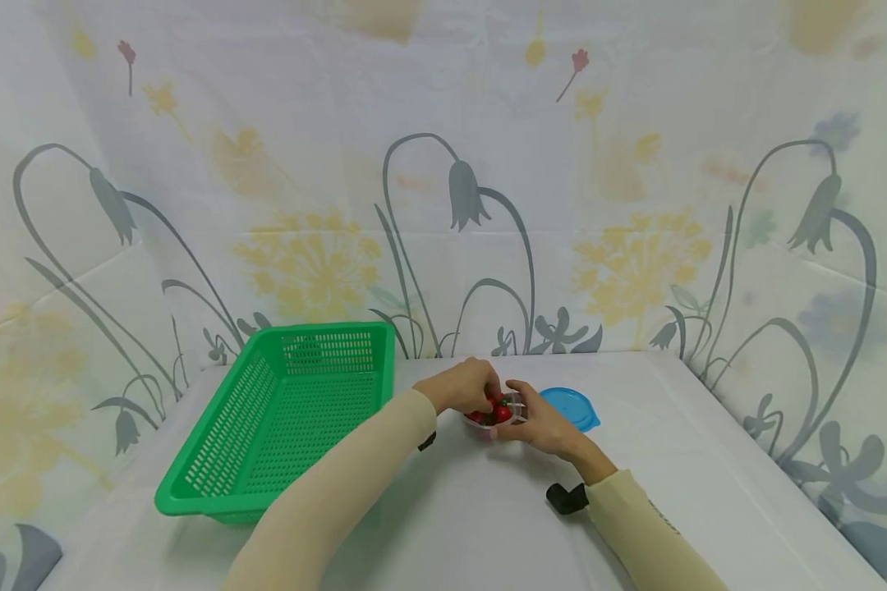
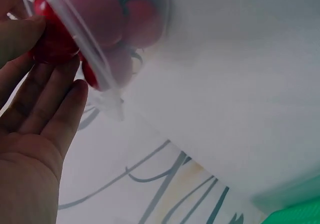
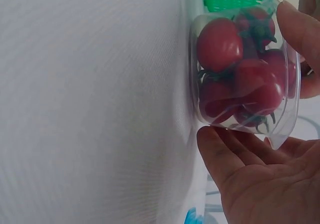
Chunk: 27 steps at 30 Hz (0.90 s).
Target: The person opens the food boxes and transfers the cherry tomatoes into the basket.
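Observation:
My left hand [image 1: 464, 386] reaches down into a small clear plastic container [image 3: 295, 91] from above. In the left wrist view its thumb and fingers pinch a red cherry tomato [image 2: 56, 39] at the container's rim. Several more cherry tomatoes [image 3: 220, 44] with green stems sit inside, seen through the clear wall. From the right, my right hand [image 1: 545, 423] holds the container, its thumb on one side and its fingers on the other. The container stands on the white-covered table, its opening partly hidden by my left hand.
A large green plastic basket [image 1: 225, 423] with slotted walls stands on the table [image 1: 480, 525] to the left, partly behind my left sleeve. Just beyond my right hand lies a round blue lid [image 1: 571, 409]. Flower-printed cloth [image 1: 473, 271] hangs around the table's back and sides.

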{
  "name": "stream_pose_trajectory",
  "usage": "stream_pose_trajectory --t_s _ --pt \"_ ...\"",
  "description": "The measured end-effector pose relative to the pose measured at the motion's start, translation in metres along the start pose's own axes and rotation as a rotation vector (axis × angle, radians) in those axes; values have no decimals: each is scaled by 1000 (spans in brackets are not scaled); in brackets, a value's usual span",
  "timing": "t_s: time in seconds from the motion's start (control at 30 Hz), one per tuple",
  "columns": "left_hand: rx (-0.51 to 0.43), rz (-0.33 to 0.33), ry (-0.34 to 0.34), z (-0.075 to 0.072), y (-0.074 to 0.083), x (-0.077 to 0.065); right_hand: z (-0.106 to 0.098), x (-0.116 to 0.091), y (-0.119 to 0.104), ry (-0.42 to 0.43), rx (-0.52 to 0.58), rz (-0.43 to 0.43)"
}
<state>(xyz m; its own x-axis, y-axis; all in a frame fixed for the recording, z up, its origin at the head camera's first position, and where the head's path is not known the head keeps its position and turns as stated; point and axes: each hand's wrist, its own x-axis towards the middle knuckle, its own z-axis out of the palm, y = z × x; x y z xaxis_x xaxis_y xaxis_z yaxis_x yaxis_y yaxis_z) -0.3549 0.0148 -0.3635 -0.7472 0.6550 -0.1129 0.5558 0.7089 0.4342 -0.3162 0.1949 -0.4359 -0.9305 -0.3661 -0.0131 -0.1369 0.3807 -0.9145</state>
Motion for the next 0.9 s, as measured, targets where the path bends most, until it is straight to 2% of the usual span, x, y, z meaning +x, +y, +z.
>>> stream_pose_trajectory --t_s 0.27,0.53,0.7,0.8,0.9 --pt "-30 89 117 -20 5 -20 2 -1 -1 10 -21 4" --pt "-57 201 224 -52 7 -58 2 2 3 20 -45 0" --pt "-117 202 284 -72 -11 -84 3 2 2 23 -49 2" --pt "-161 188 331 -79 -30 -97 3 1 1 33 -64 -1" --pt "-168 146 382 -83 -52 -108 3 0 0 36 -76 6"
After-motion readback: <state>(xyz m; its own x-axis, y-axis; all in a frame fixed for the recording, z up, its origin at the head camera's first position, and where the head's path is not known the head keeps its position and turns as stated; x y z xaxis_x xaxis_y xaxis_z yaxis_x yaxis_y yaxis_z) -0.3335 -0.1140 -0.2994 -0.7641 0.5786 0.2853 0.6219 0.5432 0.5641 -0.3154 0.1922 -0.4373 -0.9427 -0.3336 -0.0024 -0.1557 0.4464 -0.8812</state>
